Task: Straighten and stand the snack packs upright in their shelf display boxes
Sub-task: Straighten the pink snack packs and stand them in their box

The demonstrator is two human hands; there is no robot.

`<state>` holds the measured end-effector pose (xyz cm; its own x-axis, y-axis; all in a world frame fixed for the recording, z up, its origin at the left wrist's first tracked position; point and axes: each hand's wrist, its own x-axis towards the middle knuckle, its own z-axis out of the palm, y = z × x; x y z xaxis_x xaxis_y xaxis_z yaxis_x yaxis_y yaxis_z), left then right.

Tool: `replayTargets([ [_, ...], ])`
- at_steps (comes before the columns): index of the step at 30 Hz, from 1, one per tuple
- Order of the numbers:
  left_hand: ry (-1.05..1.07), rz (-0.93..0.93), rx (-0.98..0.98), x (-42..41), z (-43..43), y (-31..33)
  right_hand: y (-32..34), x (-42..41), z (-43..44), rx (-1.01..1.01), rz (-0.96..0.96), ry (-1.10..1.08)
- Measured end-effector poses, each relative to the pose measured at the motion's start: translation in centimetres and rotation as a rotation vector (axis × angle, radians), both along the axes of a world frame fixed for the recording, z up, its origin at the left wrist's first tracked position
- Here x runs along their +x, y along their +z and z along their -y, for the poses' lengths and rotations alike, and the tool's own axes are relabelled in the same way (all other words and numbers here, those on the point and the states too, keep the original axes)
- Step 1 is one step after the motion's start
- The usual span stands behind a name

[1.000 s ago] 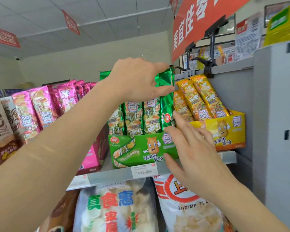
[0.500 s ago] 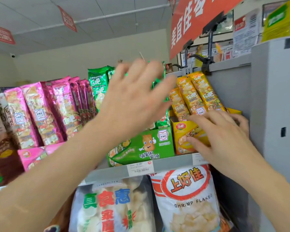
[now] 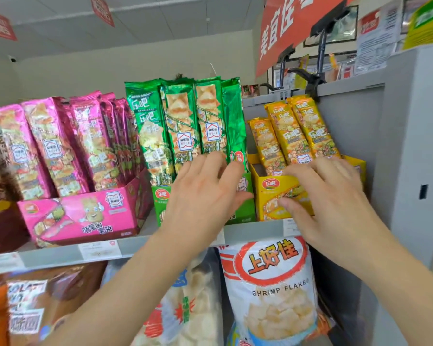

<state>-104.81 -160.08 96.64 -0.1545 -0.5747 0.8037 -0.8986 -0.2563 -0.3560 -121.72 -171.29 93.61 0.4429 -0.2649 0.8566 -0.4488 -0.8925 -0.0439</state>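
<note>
1. The green packs (image 3: 183,126) stand close to upright in the green box (image 3: 160,198), which sits mid-shelf. The rightmost one is turned so its plain side faces out.
2. The left hand (image 3: 203,196) is right in front of the green box, fingers loosely spread and holding nothing. The fingertips touch the bottoms of the green packs.
3. Just right of the green box and touching it is the yellow box (image 3: 270,196). Its yellow packs (image 3: 298,131) lean with their tops tilted toward the green box, and there is a gap at the box's front.
4. The right hand (image 3: 328,196) grips the yellow box's front wall, fingers hooked over the rim and thumb on the printed face.
5. Left of the green box, the pink packs (image 3: 55,146) slant in the pink box (image 3: 80,213).
6. All three boxes rest on the shelf (image 3: 255,229). Below the green box hangs a bag of shrimp flakes (image 3: 273,283), and a grey panel (image 3: 410,146) rises well to its right, past the yellow box.
7. By my reading, the green row is about finished and the yellow box is the step in hand.
8. The next move likely calls for steadying the yellow box, then lifting the leaning packs upright and closing the gap. The free left hand could do that.
</note>
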Motion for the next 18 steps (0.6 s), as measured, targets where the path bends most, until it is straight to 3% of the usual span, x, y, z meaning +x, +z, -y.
replayTargets([
  [7,-0.149,-0.007,0.002,1.2,-1.8,0.3,0.5,0.0,-0.3,-0.001,-0.036,0.034],
  [10,-0.155,-0.026,-0.148,2.2,-3.8,0.0,0.7,0.5,-1.4,-0.017,0.001,-0.003],
  [14,0.064,-0.217,-0.468,7.5,-9.4,-1.1,0.6,3.1,-4.5,-0.055,0.037,0.052],
  [18,0.221,-0.277,-0.292,10.9,-11.9,-2.5,0.3,5.6,-6.2,-0.029,-0.013,-0.013],
])
